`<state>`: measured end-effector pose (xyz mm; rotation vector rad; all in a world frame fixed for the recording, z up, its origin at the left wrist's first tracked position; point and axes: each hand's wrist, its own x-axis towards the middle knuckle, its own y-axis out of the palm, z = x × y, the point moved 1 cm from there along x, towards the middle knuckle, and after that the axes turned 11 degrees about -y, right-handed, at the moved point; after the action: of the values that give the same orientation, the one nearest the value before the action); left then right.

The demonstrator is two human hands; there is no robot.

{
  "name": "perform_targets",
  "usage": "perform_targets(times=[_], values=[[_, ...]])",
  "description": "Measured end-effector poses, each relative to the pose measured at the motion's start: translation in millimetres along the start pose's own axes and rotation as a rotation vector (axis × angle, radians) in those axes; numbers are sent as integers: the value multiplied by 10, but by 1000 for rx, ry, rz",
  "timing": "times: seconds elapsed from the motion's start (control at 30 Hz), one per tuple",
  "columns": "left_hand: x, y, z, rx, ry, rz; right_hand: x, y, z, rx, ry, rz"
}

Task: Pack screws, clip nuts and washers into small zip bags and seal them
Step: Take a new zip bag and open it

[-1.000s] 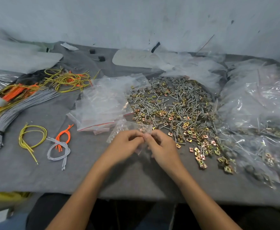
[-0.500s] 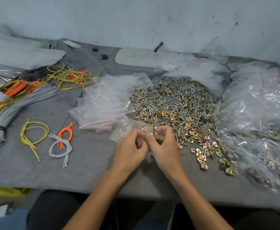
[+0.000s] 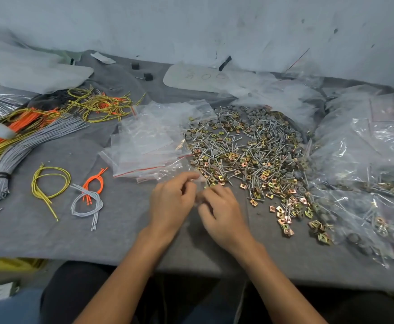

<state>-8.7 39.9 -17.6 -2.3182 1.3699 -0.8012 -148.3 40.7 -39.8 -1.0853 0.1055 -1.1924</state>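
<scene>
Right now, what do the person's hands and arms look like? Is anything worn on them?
The left hand and right hand are bare: no gloves, rings or watch show. The left arm and right arm are uncovered down to the picture's lower edge, with no sleeves, bands or markings in view.

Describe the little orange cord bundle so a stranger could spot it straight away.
On the grey cloth, look left of the left hand, where three small cord bundles lie. The orange cords lie right of the yellow loop, overlapping the grey loop; of the three, only they are orange.
</scene>
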Motion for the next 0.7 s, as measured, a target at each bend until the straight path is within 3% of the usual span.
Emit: perform_targets(times=[0.27,0.47,0.6,0.7], values=[[-37,49,93,-33,-32,31,-7,44,-1,-218,-73,129],[-5,78,85,-28,-8,112,-19,-16,13,-170,-29,10],[96,69,72,-13,4,153,67,-75,8,-153,-7,88],[249,53,63,75,114,77,207,-162,-50,-97,14,151]])
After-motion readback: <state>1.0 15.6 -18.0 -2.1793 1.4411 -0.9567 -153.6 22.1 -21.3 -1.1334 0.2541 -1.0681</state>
